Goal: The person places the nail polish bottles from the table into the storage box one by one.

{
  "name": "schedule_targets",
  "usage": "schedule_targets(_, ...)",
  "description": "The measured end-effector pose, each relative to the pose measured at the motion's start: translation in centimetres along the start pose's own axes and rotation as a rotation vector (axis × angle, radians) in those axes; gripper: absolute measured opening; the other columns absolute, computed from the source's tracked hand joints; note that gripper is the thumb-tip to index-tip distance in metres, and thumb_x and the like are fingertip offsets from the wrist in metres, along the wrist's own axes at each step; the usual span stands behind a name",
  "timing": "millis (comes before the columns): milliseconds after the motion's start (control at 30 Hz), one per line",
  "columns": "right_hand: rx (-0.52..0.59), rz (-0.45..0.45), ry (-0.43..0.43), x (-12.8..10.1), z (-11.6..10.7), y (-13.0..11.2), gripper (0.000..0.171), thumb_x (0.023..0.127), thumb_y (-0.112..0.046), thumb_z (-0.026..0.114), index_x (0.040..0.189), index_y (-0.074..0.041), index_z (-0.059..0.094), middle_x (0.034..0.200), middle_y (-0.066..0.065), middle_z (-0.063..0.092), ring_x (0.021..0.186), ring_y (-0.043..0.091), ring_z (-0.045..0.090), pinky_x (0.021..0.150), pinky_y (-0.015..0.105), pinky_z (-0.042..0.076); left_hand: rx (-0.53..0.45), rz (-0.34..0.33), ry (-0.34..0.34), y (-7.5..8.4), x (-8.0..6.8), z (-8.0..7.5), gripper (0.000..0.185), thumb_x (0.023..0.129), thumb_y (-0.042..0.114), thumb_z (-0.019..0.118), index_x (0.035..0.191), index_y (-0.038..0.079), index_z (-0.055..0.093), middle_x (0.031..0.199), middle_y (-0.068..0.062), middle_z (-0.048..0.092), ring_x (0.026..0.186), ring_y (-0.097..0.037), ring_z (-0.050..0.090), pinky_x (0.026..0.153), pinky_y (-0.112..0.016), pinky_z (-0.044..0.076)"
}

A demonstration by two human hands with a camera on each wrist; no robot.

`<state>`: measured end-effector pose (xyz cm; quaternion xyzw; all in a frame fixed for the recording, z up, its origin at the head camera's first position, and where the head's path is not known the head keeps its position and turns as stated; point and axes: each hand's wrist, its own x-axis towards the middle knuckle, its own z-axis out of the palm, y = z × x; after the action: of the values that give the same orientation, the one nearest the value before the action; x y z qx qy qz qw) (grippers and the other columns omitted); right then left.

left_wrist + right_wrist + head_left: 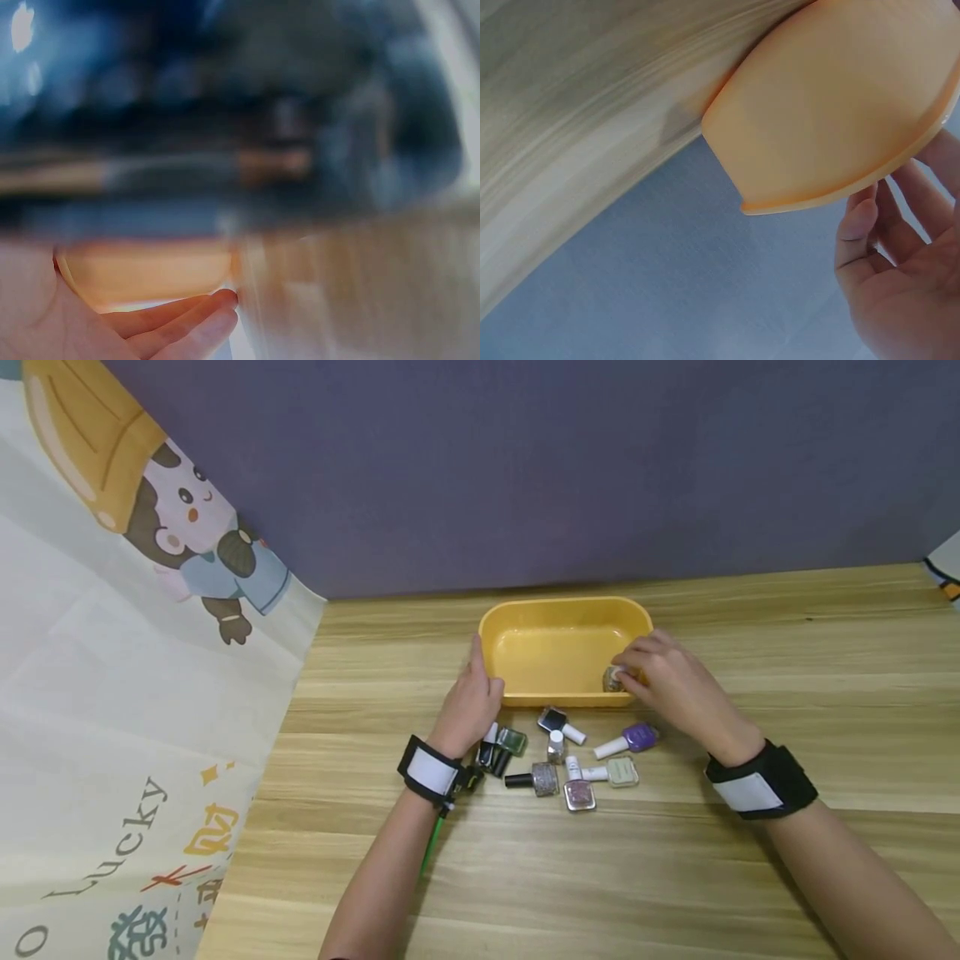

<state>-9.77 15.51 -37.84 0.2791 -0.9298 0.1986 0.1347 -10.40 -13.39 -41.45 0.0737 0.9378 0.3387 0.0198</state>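
Note:
In the head view, my right hand (675,681) pinches a glittery nail polish bottle (611,680) by its pale cap, inside the front right corner of a yellow basin (566,700). Seen from the right wrist, the curled fingers (860,217) reach over the rim of the basin (817,135), and the bottle is hidden. My left hand (467,706) rests against the basin's left end, index finger extended along the outside and thumb by the front corner. In the left wrist view its straight fingers (191,322) lie at the rim.
Several nail polish bottles lie before the basin, among them a purple bottle (641,737), a green bottle (512,742), a pink glitter bottle (580,795) and a silver glitter bottle (544,779). A dark blue panel (525,485) stands behind the wooden table (810,693).

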Motion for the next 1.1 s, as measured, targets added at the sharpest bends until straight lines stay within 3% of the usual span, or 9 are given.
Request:
schedule_targets(233,-0.017,-0.026,-0.016,0.4,-0.2,-0.1,0.021,0.085,-0.006,0.075,0.103,0.003,0.074,0.101,0.018,0.070,0.096,0.031,0.056,0.080,0.045,0.051,-0.006,0.000,0.012,0.0,0.0,-0.1,0.079,0.100,0.019,0.041,0.159,0.011,-0.010,0.136,-0.021,0.053,0.054,-0.018,0.045,0.052,-0.031,0.044)
schedule_targets(367,-0.019,-0.043,-0.008,0.5,-0.4,-0.2,0.024,0.083,-0.005,0.076,0.105,0.004,0.073,0.101,0.018,0.069,0.094,0.031,0.056,0.078,0.044,0.052,-0.009,-0.012,0.014,0.2,-0.1,-0.2,0.079,0.100,0.020,0.041,0.159,0.011,-0.010,0.111,-0.017,0.061,0.052,-0.018,0.044,0.052,-0.032,0.044)
schedule_targets(467,-0.009,-0.068,0.014,0.5,-0.6,-0.5,0.026,0.082,-0.003,0.076,0.107,0.005,0.071,0.102,0.017,0.067,0.094,0.030,0.057,0.076,0.042,0.053,-0.014,-0.021,0.007,0.4,-0.1,-0.2,0.078,0.100,0.020,0.040,0.159,0.011,-0.009,0.086,-0.010,0.055,0.050,-0.017,0.043,0.050,-0.033,0.044)
schedule_targets(733,0.014,-0.214,0.054,0.3,-1.3,-2.1,0.031,0.079,-0.001,0.078,0.107,0.004,0.069,0.103,0.015,0.065,0.093,0.029,0.059,0.073,0.041,0.055,-0.015,-0.004,-0.016,0.5,0.1,-0.2,0.077,0.100,0.023,0.037,0.159,0.011,-0.012,0.078,-0.009,0.051,0.046,-0.014,0.037,0.047,-0.032,0.042)
schedule_targets(867,0.020,-0.292,0.028,0.2,-1.1,-2.9,0.034,0.078,-0.003,0.079,0.109,0.005,0.067,0.105,0.016,0.065,0.097,0.029,0.060,0.076,0.041,0.056,-0.012,0.000,-0.019,0.5,0.2,-0.2,0.077,0.100,0.024,0.036,0.159,0.012,-0.012,0.083,-0.010,0.052,0.047,-0.014,0.037,0.047,-0.031,0.042)
schedule_targets(1000,0.034,-0.365,-0.001,0.2,-0.7,-3.5,0.033,0.080,-0.006,0.077,0.109,0.005,0.067,0.105,0.015,0.065,0.097,0.029,0.060,0.079,0.041,0.056,-0.010,-0.007,-0.012,0.5,0.3,-0.2,0.077,0.099,0.026,0.035,0.159,0.012,-0.012,0.107,-0.017,0.059,0.050,-0.016,0.040,0.050,-0.032,0.043)
schedule_targets(1100,0.040,-0.403,-0.022,0.2,-0.5,-3.9,0.027,0.083,-0.009,0.075,0.107,0.003,0.068,0.103,0.013,0.065,0.094,0.026,0.061,0.079,0.039,0.055,-0.010,-0.010,-0.009,0.5,0.2,-0.2,0.077,0.099,0.026,0.035,0.159,0.011,-0.011,0.129,-0.021,0.055,0.052,-0.017,0.043,0.051,-0.032,0.044)
